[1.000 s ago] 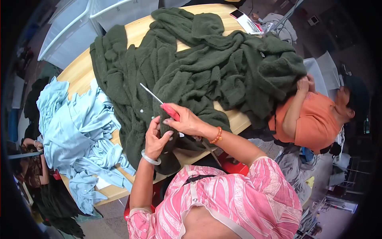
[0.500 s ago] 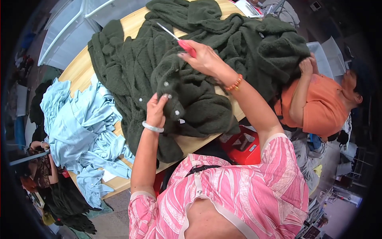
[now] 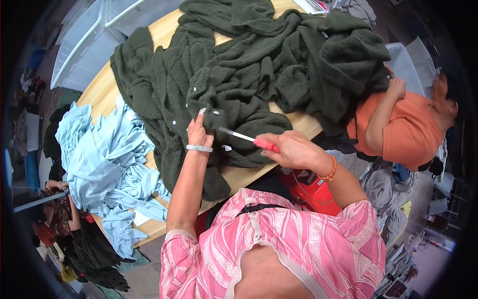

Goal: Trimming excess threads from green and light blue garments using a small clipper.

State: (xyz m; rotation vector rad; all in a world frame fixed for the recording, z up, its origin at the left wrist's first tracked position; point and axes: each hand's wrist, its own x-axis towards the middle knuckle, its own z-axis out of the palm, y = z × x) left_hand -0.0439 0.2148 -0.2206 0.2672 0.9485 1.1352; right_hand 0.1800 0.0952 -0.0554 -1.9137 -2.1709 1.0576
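My right hand [image 3: 296, 150] is closed around a red-handled tool with a slim metal blade [image 3: 244, 136]; I cannot make out its exact kind. The blade points left, toward my left hand [image 3: 200, 132], and hovers at the near part of a dark green fleece garment [image 3: 249, 119]. On that garment, my left hand is closed with its thumb pressed on the cloth near several pale round snaps or buttons. A small white label [image 3: 227, 148] shows beside its wrist. The fingers under the left hand are partly hidden by fabric.
Light blue garments [image 3: 107, 159] lie piled on the left of the wooden table [image 3: 102, 92]. Clear plastic bins [image 3: 84, 55] stand at the far left. A co-worker in orange [image 3: 398, 132] handles dark green fabric at the right. A red object [image 3: 313, 192] sits below the table edge.
My right hand with the red-handled tool has swung down and right from above the garment toward my body. The left hand has shifted slightly, and the raised cloth around it has dropped flatter.
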